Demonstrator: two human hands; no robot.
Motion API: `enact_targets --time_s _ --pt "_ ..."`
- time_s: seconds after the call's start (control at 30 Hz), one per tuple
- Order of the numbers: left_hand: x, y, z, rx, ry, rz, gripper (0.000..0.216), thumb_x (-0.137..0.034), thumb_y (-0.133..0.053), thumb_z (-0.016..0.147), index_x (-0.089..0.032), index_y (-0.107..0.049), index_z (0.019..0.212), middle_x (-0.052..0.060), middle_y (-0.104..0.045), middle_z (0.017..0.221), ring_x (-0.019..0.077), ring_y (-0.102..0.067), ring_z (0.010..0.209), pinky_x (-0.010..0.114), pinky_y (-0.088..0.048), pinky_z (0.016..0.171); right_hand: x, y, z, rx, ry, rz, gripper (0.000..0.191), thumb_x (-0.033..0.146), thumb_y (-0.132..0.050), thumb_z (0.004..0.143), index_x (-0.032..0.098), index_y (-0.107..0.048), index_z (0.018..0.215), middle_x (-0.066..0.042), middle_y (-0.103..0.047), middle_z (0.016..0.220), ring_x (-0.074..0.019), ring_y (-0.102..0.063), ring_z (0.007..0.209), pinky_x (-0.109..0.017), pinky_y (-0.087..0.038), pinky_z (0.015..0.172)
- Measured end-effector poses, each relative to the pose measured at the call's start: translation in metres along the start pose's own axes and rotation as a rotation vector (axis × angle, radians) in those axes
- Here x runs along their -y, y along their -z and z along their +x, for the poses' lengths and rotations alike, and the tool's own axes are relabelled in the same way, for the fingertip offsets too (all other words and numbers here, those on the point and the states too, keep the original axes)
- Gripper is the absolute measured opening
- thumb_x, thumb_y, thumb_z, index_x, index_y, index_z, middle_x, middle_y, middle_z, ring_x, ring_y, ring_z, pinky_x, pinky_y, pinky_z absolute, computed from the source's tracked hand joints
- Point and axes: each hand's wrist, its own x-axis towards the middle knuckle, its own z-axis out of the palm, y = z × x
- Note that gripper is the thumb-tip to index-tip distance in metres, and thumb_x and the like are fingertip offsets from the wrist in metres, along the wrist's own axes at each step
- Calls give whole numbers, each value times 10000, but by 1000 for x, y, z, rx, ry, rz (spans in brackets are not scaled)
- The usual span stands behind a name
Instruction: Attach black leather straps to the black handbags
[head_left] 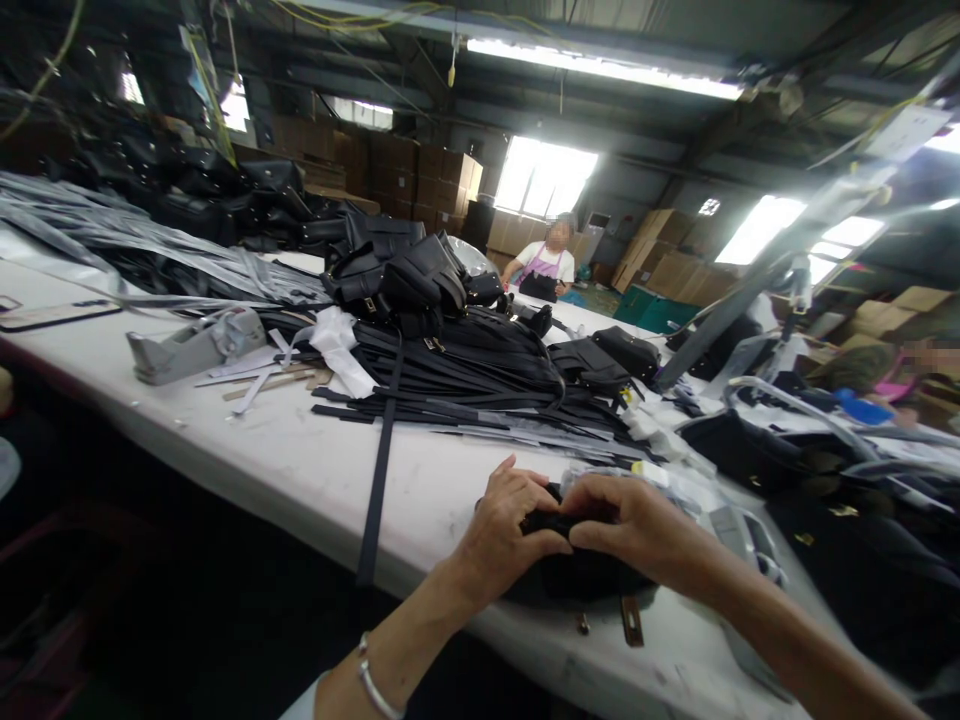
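My left hand (508, 527) and my right hand (628, 525) meet at the near edge of the white table (300, 460). Both are closed, thumbs and fingers pinching the top edge of a small black leather bag (574, 580) that lies on the table under them. Two small metal-tipped tabs hang from the bag's near side. A silver bracelet is on my left wrist. One long black strap (381, 470) runs from the pile down over the table edge, just left of my left hand.
A big heap of black straps (480, 380) and finished black bags (409, 275) fills the table's middle. A grey tool (187, 345) lies at left. More bags and grey parts sit at right. A person in a pink apron (546, 262) works at the far end; cardboard boxes behind.
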Motion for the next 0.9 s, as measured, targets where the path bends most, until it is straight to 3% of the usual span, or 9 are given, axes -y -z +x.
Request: enact_targets --time_s 0.07,0.17,0.37,0.53,0.77,0.9 --pt "0 -1 -1 -13 1 2 283 -382 -812 696 -205 -688 878 50 -731 915 246 -645 1026 528 -289 1114 0 4 0 22 -30 37 142 109 -586 736 208 -663 802 32 -654 719 -148 -579 683 -243 -405 613" --pt "1 -4 -1 -34 -8 9 269 -359 -817 694 -200 -679 861 45 -726 903 237 -646 1011 515 -313 1104 4 0 4 -66 -30 24 123 86 -556 724 194 -614 736 35 -611 666 -141 -550 644 -243 -391 599" --pt "0 0 1 -49 20 -24 221 -324 -787 725 -203 -666 865 41 -718 933 230 -647 980 506 -336 1099 11 -17 12 -202 82 -27 131 71 -537 726 199 -562 714 33 -606 687 -143 -544 656 -263 -398 638" --pt "-4 21 -1 -1 105 -122 166 -226 -598 871 -203 -687 1009 59 -684 1071 205 -613 1042 343 -481 950 6 -17 8 -205 93 19 110 104 -575 754 207 -558 721 42 -597 679 -136 -542 637 -255 -407 626" --pt "-9 29 -4 10 197 170 35 -238 -683 815 -210 -668 801 13 -684 830 218 -609 869 362 -428 841 8 -23 8 -245 190 -27 144 80 -553 801 207 -554 733 25 -593 733 -138 -550 689 -253 -413 661" --pt "-14 34 -1 62 293 139 108 -234 -655 819 -199 -601 733 -6 -645 793 194 -589 815 318 -426 790 11 -20 7 -232 202 -59 157 62 -558 824 202 -556 754 19 -591 760 -139 -557 719 -252 -422 680"
